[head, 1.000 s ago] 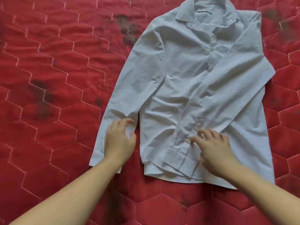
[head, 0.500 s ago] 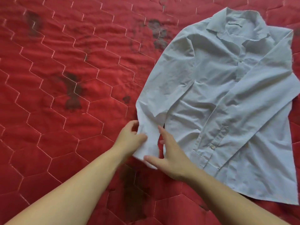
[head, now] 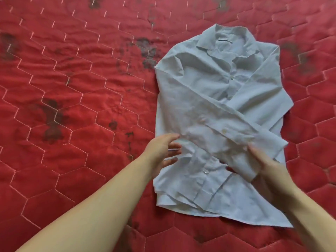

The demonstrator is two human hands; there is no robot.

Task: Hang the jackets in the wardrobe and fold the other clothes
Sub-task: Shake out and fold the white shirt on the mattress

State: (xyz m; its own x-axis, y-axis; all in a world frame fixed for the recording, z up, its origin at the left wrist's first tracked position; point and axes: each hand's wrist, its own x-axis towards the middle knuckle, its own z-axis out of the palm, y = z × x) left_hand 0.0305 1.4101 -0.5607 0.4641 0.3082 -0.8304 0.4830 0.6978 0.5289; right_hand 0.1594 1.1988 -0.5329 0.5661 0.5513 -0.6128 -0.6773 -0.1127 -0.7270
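Observation:
A pale blue long-sleeved shirt [head: 205, 77] lies front up on the red quilt, collar at the far end. Both sleeves are folded across its chest; the upper one [head: 196, 106] runs diagonally from the left shoulder down to the right. My left hand [head: 161, 151] hovers at the shirt's left edge near the waist, fingers spread and holding nothing. My right hand [head: 267, 164], blurred by motion, holds the cuff end of that diagonal sleeve, thumb on top and fingers beneath.
The red quilted cover [head: 81, 106] with hexagon stitching and dark stains fills the whole view. No other clothes or a wardrobe are in sight.
The left sleeve, earlier lying out beside the shirt, now lies folded across the chest. My left hand has let it go; my right hand carried the cuff to the right.

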